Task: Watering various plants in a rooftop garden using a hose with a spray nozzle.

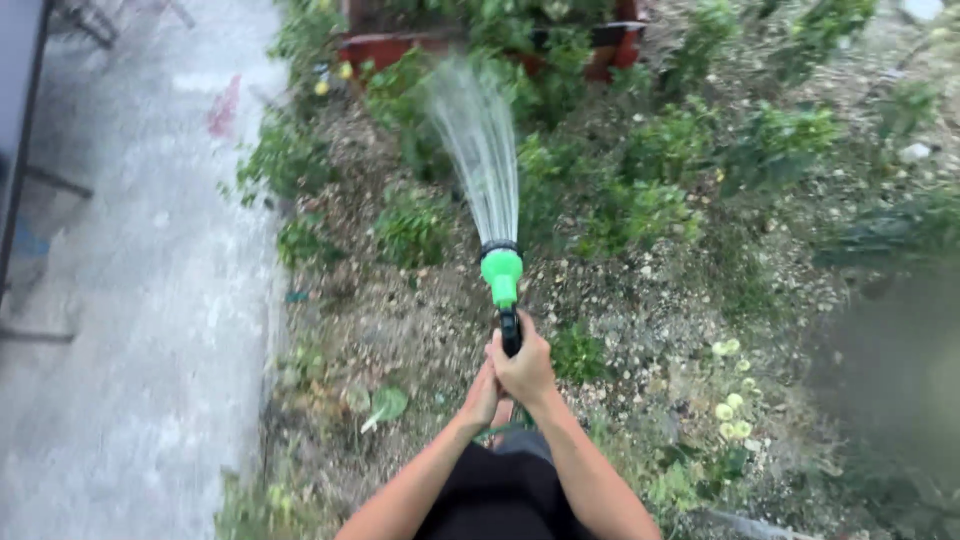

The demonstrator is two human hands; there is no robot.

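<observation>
Green spray nozzle [501,275] | fingers of both hands clamped on it | stony garden bed [640,300] | concrete path [150,300] left

Both arms come up from the bottom of the view and meet in the middle – bare forearms, elbows apart, wrists angled in toward each other. The right hand [524,366] is on top, fingers curled shut in a tight grip, knuckles facing up, thumb side pointing away from the body. The left hand [483,396] sits just under and beside it, touching it – half hidden, fingers wrapped in too.
</observation>
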